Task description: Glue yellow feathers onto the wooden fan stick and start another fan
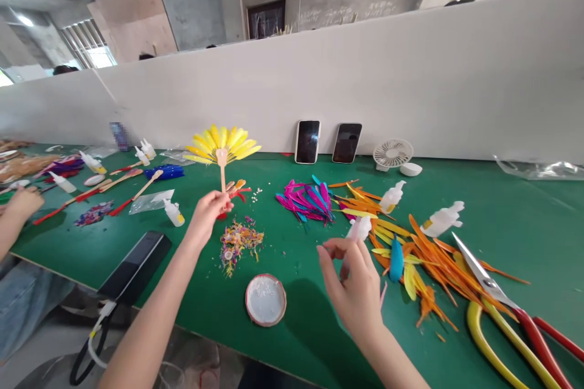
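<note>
Holding up a fan of yellow feathers on a flat, pale wooden stick (222, 157), we have our left hand (213, 205) pinched around the lower end of that stick, the plumes spread in an arc above the green tabletop (205, 298). Over on the other side, our right hand (349, 273) hovers with fingers curled and the thumb close to the forefinger; we cannot tell whether anything sits between them. Just behind it shows a translucent white plastic squeeze bottle (360, 228), partly hidden by our fingers.

Between our arms, nearer the table edge, lies a round, shallow white dish with a reddish rim (266, 309), whitish bits inside. Beyond it we see a loose heap of multicoloured feather scraps (239, 243), and to the right a pile of magenta and blue feathers (310, 199). Long orange feathers (426, 255) sprawl past our right hand, and large scissors with red and yellow handles (490, 283) rest open against them. Two dark-screened phones (307, 142) lean on the pale partition (410, 85), a small white electric fan (393, 154) beside them. Far left, we spot a co-worker's hand (22, 203).
</note>
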{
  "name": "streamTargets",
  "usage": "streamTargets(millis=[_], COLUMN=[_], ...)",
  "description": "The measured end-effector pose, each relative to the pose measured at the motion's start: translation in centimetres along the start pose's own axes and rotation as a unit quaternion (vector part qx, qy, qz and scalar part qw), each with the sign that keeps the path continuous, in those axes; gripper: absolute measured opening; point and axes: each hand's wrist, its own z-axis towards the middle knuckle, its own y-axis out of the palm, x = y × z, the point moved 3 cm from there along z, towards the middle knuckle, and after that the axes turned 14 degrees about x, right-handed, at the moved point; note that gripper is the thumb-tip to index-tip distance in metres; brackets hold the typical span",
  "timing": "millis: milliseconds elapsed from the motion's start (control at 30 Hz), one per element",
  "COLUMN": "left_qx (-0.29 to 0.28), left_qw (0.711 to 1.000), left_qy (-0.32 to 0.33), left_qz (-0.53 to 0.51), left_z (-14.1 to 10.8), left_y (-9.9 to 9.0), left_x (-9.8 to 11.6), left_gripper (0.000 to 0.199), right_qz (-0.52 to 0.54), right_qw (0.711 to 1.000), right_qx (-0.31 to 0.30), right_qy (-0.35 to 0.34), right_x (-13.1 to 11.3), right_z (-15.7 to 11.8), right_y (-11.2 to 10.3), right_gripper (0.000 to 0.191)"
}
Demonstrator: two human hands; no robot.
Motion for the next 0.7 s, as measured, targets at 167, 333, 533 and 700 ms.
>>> streamTargets(millis=[167, 333, 533, 700], left_qx=[0.094, 0.163, 0.227, 0.232], left_qw=[0.995, 0.984, 0.961, 0.943], left_qy=[-0.006, -0.026, -0.05, -0.053], left_qz=[0.03, 0.063, 0.146, 0.232], left_z=[7.1, 10.6, 11.7, 12.0], left_y=[-0.3, -0.7, -1.6, -2.6], left_x=[-1.2, -2.6, -3.9, -4.3], left_gripper=[0.012, 0.011, 0.012, 0.012], right_qz=[0.017, 0.029, 0.027, 0.024], right_qw=[0.999, 0.998, 0.999, 0.999], right_qx=[0.037, 0.044, 0.036, 0.03], right_qy=[-0.033, -0.033, -0.022, -0.017], right_x=[0.1, 0.4, 0.7, 0.7], right_z=[-1.1, -1.3, -1.5, -1.6], right_y=[-0.7, -0.7, -0.7, -0.6], right_gripper=[0.006, 0.007, 0.01, 0.011])
